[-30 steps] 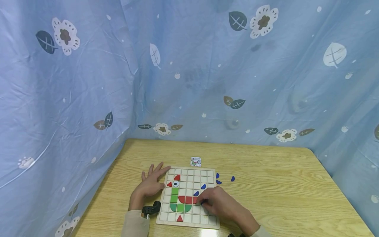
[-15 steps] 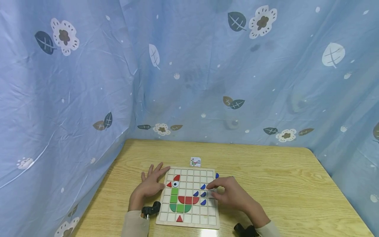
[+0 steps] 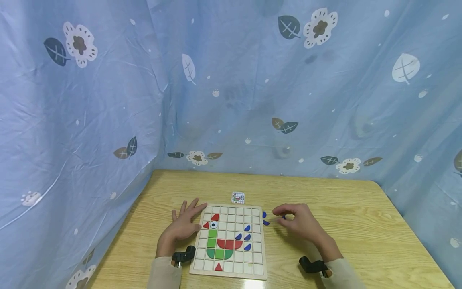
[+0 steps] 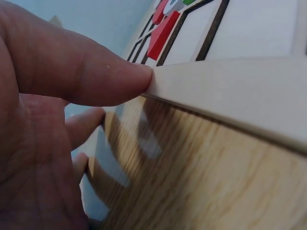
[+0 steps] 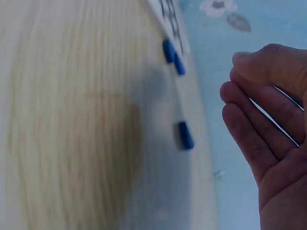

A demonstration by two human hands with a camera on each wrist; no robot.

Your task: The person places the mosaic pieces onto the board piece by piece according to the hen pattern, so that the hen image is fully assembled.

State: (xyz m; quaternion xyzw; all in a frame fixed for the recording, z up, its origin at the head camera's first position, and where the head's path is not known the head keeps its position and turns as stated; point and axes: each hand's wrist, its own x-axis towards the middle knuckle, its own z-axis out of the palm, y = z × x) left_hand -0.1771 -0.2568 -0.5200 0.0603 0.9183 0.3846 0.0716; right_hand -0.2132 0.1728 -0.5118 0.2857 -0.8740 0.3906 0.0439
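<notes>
A wooden grid board (image 3: 240, 271) carries red, green and blue pieces set in its squares, with a white eye piece (image 3: 213, 224) near the upper left. My left hand (image 3: 182, 226) is spread along the board's left edge, its thumb touching the rim (image 4: 216, 91) in the left wrist view. My right hand (image 3: 303, 224) hovers over the table to the right of the board, fingers loosely bent and holding nothing. By its fingertips lies a blue half-round piece (image 5: 184, 136). Two more blue pieces, one upper (image 3: 264, 214) and one lower (image 3: 266, 222), lie at the board's right edge.
A small pattern card (image 3: 238, 197) lies just behind the board. The wood-grain table (image 3: 343, 216) extends to the right. A blue patterned curtain (image 3: 238, 88) hangs behind and to the sides.
My right hand has let go of a blue half-round piece in the board's right part, lifted off, and moved right over the table. My left hand has stayed in place.
</notes>
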